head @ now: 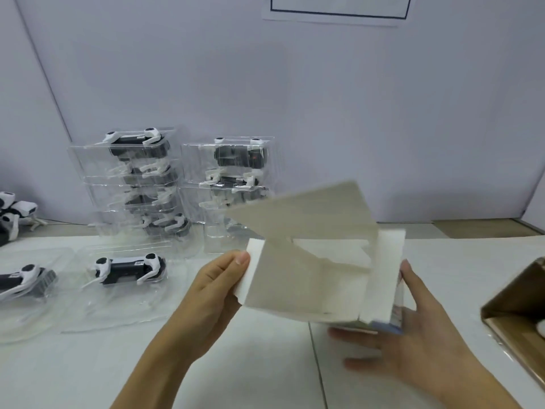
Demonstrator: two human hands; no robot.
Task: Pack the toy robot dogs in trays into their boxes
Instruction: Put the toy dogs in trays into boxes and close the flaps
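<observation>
Person holds an empty retail box (318,278) above the counter (265,364), open end up and toward the camera, flaps spread, probably so a tray can slide in from the top. Left hand (206,290) grips the box's left side flap, thumb on the inner face near the flap edge, other fingers hidden behind it; this looks like holding the flap out of the opening. Right hand (413,329) cups the box's right wall and lower corner with fingers spread and fairly straight, supporting more than clamping; blurred, so exact contact is hard to tell. The big top flap (309,211) stands up and back, away from the mouth. Box interior looks empty, nothing packed in it yet. Left of the box, a toy robot dog (129,268) lies in a clear tray (118,308) flat on the counter, within easy reach, likely the next one to load. Further left of the box, another dog in tray (26,278), partly cut off. Behind and left of the box, two stacks of trayed dogs (141,184) (236,169) stand against the wall, apparently staged as supply. Far left of the box, loose dogs (14,214) in a pile. Right of the box, a brown carton (513,308) sits open at the frame edge, probably for finished boxes; contents unclear.
</observation>
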